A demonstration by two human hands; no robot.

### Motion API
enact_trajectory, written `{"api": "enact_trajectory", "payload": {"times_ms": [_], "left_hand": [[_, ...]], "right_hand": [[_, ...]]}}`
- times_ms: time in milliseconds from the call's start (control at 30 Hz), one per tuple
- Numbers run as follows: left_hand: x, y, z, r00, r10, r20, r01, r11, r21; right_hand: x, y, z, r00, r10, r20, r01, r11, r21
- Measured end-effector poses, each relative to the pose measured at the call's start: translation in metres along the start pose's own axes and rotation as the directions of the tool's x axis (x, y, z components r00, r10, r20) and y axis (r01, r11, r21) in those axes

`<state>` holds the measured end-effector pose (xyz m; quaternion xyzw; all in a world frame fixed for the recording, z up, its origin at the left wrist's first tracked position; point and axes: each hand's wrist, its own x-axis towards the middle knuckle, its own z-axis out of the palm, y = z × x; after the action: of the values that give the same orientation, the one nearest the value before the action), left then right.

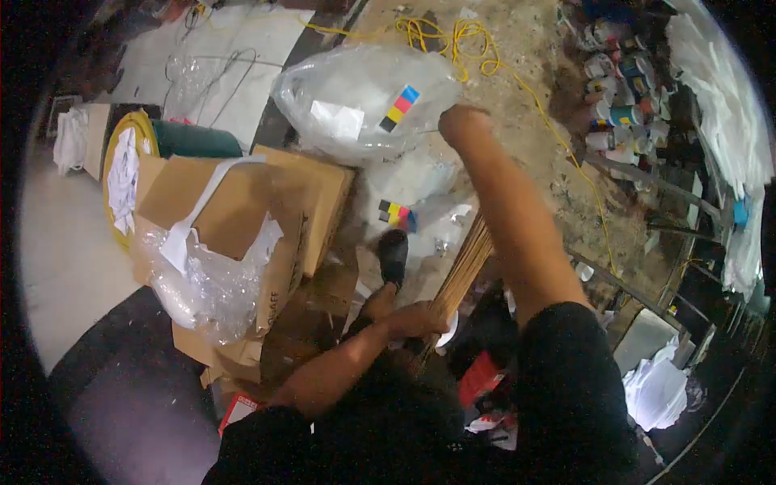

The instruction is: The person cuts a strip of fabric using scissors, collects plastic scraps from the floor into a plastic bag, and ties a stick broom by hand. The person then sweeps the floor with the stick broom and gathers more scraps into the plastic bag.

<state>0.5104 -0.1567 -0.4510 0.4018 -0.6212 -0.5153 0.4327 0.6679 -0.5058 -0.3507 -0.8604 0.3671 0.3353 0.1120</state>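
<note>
My right hand (466, 127) is stretched far forward and closed on the edge of a large clear plastic bag (299, 93). A white paper (338, 120) and a strip of colored blocks (399, 108) show on the bag. Low in the middle, my left hand (416, 320) is closed around the near end of a stack of flat brown cardboard sheets (466, 271), which stand on edge. More clear plastic (420, 182) with a second color strip (398, 215) lies below the bag, next to my shoe (394, 257).
An open cardboard box (283, 279) with crumpled plastic (214, 283) stands at left, beside a yellow-rimmed green bin (194, 139). A yellow cord (558, 133) runs over the stained surface. Several paint containers (618, 115) and white cloths (659, 388) are at right.
</note>
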Motion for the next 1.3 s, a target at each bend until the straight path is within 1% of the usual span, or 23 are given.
{"api": "enact_trajectory", "payload": {"times_ms": [33, 100, 133, 167, 200, 267, 300, 333, 367, 400, 467, 533, 567, 600, 633, 700, 833, 900, 933, 1000, 1133, 1233, 1300], "left_hand": [[-0.005, 0.008, -0.004, 0.989, 0.021, -0.144, -0.064, 0.953, -0.297], [-0.013, 0.004, -0.009, 0.974, -0.176, -0.142, 0.031, 0.727, -0.686], [-0.011, 0.004, -0.01, 0.924, -0.381, 0.015, 0.277, 0.644, -0.713], [-0.009, 0.005, -0.012, 0.81, -0.56, 0.172, 0.498, 0.503, -0.706], [-0.001, 0.017, -0.014, 0.603, -0.747, 0.28, 0.725, 0.367, -0.583], [0.009, 0.033, -0.015, 0.595, -0.746, 0.3, 0.723, 0.333, -0.606], [0.012, 0.041, -0.016, 0.578, -0.764, 0.286, 0.714, 0.305, -0.63], [0.016, 0.048, -0.02, 0.559, -0.785, 0.265, 0.704, 0.281, -0.653], [0.019, 0.055, -0.021, 0.539, -0.808, 0.239, 0.69, 0.261, -0.675], [0.023, 0.062, -0.02, 0.514, -0.832, 0.209, 0.675, 0.242, -0.697], [0.027, 0.073, -0.012, 0.503, -0.84, 0.203, 0.68, 0.24, -0.693], [0.031, 0.089, -0.004, 0.476, -0.858, 0.193, 0.694, 0.231, -0.682], [0.036, 0.104, -0.002, 0.505, -0.848, 0.161, 0.659, 0.258, -0.706], [0.038, 0.114, 0.003, 0.531, -0.837, 0.13, 0.626, 0.284, -0.726], [0.037, 0.119, 0.011, 0.517, -0.845, 0.134, 0.643, 0.281, -0.712], [0.037, 0.126, 0.028, 0.586, -0.794, 0.16, 0.649, 0.342, -0.68], [0.039, 0.141, 0.063, 0.65, -0.73, 0.21, 0.641, 0.379, -0.667], [0.049, 0.161, 0.077, 0.667, -0.728, 0.156, 0.626, 0.435, -0.647], [0.051, 0.162, 0.085, 0.667, -0.728, 0.158, 0.632, 0.44, -0.638], [0.048, 0.164, 0.098, 0.704, -0.702, 0.108, 0.592, 0.497, -0.635], [0.051, 0.165, 0.117, 0.662, -0.745, 0.083, 0.647, 0.513, -0.564], [0.053, 0.169, 0.125, 0.665, -0.742, 0.085, 0.629, 0.494, -0.601], [0.051, 0.163, 0.129, 0.694, -0.717, 0.062, 0.688, 0.636, -0.35]], "right_hand": [[-0.006, 0.001, 0.001, 1.0, 0.0, 0.026, 0.0, 1.0, -0.006], [-0.04, 0.017, -0.031, 0.976, -0.208, 0.057, 0.215, 0.956, -0.2], [-0.076, 0.03, -0.06, 0.965, -0.261, -0.02, 0.246, 0.931, -0.269], [-0.084, 0.055, -0.077, 0.976, -0.199, 0.084, 0.216, 0.918, -0.333], [-0.089, 0.103, -0.084, 0.945, -0.328, 0.017, 0.308, 0.866, -0.394], [-0.167, 0.168, -0.137, 0.876, -0.481, 0.046, 0.43, 0.733, -0.527], [-0.198, 0.19, -0.129, 0.944, -0.311, -0.113, 0.279, 0.932, -0.23], [-0.23, 0.211, -0.122, 0.955, -0.109, -0.276, 0.179, 0.953, 0.243], [-0.262, 0.233, -0.115, 0.907, 0.086, -0.411, 0.194, 0.783, 0.592], [-0.291, 0.227, -0.103, 0.896, 0.356, -0.265, 0.063, 0.488, 0.87], [-0.322, 0.241, -0.031, 0.867, 0.189, -0.46, 0.338, 0.456, 0.824], [-0.35, 0.198, 0.02, 0.908, 0.398, -0.131, 0.122, 0.048, 0.991], [-0.355, 0.191, 0.055, 0.922, 0.35, -0.168, 0.148, 0.083, 0.986], [-0.353, 0.183, 0.089, 0.923, 0.34, -0.178, 0.219, -0.086, 0.972], [-0.355, 0.172, 0.118, 0.923, 0.339, -0.181, 0.276, -0.256, 0.927], [-0.356, 0.154, 0.149, 0.902, 0.418, -0.105, 0.312, -0.465, 0.829], [-0.348, 0.148, 0.178, 0.852, 0.491, -0.181, 0.439, -0.483, 0.758], [-0.344, 0.154, 0.197, 0.884, 0.422, -0.2, 0.37, -0.373, 0.851], [-0.345, 0.159, 0.203, 0.88, 0.429, -0.202, 0.378, -0.378, 0.845], [-0.345, 0.162, 0.219, 0.877, 0.39, -0.28, 0.369, -0.176, 0.912], [-0.366, 0.176, 0.213, 0.892, 0.379, -0.245, 0.346, -0.223, 0.911], [-0.362, 0.188, 0.223, 0.907, 0.349, -0.236, 0.305, -0.157, 0.939], [-0.345, 0.198, 0.239, 0.919, 0.24, -0.312, 0.278, 0.166, 0.946]]}}
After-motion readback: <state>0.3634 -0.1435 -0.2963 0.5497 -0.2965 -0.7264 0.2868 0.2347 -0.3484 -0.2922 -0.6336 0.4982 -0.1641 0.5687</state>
